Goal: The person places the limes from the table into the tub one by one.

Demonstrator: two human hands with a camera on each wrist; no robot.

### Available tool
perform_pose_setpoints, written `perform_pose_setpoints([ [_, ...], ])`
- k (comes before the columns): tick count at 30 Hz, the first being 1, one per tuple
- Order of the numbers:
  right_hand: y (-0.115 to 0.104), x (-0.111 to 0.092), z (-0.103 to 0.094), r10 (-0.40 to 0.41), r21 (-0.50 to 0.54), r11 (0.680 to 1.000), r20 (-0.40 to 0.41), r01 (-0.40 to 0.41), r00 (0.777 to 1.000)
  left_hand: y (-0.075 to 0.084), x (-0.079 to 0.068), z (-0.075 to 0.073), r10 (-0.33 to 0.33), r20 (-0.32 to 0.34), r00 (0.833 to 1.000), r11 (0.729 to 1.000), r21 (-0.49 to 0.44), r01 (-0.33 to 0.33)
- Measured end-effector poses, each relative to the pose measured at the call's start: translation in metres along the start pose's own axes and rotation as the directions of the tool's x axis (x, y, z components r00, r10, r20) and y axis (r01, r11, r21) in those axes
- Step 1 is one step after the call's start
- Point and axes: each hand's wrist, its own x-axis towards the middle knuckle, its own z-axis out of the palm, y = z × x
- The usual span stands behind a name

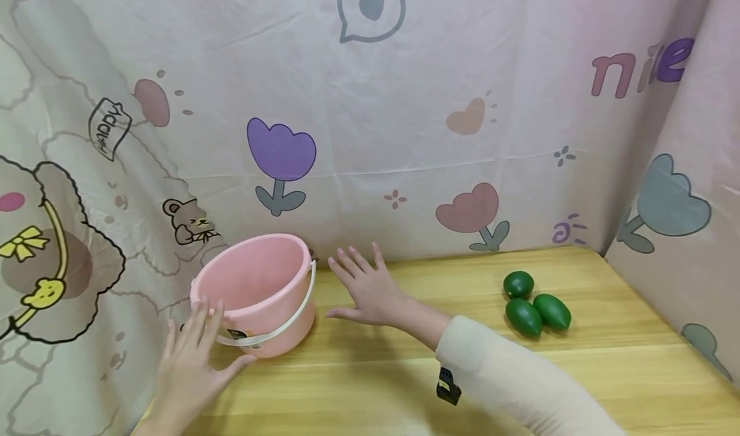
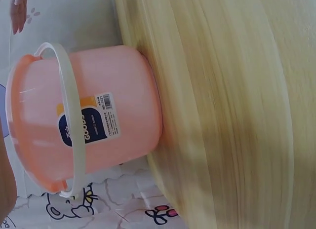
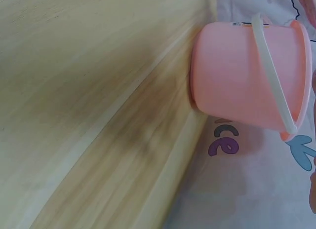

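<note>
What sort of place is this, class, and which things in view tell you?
Probably an indoor tabletop corner screened off for staged work: a wood-grain table, cartoon-printed cloth hanging around it, and a pink bucket standing on it.

1. In the head view, the near wall of the pink bucket (image 1: 272,319) hides its inside floor.
2. The fingertips of the left hand (image 1: 193,359) cover part of the rim; whether they touch it cannot be told.
3. The white handle (image 2: 75,110) crosses the label (image 2: 94,125), whose small print is too blurred to read.
4. The bottom edge cuts off the right sleeve (image 1: 514,372).
5. In the right wrist view, the right hand (image 1: 370,288) is mostly cut off.
</note>
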Motion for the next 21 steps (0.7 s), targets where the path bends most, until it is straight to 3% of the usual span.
perform_pose_setpoints([
  [5, -0.005, 0.007, 0.003, -0.001, 0.012, 1.000, -0.003, 0.001, 1.000, -0.005, 0.001, 0.002, 0.051, -0.091, 0.995, 0.999, 0.013, -0.050],
  [9, -0.009, 0.011, 0.004, -0.006, 0.033, 0.999, 0.002, 0.006, 1.000, -0.011, 0.002, 0.005, 0.090, -0.183, 0.979, 0.996, 0.011, -0.089],
  [15, -0.014, 0.017, 0.006, -0.041, 0.027, 0.999, -0.052, 0.043, 0.998, -0.021, 0.003, 0.013, 0.139, -0.354, 0.925, 0.989, 0.013, -0.144],
  [18, -0.013, 0.019, 0.008, -0.077, 0.015, 0.997, -0.156, 0.080, 0.985, -0.023, 0.004, 0.015, 0.154, -0.404, 0.902, 0.986, 0.003, -0.167],
  [21, -0.013, 0.021, 0.012, -0.118, 0.006, 0.992, -0.278, 0.124, 0.953, -0.024, 0.007, 0.017, 0.161, -0.461, 0.873, 0.981, -0.019, -0.191],
])
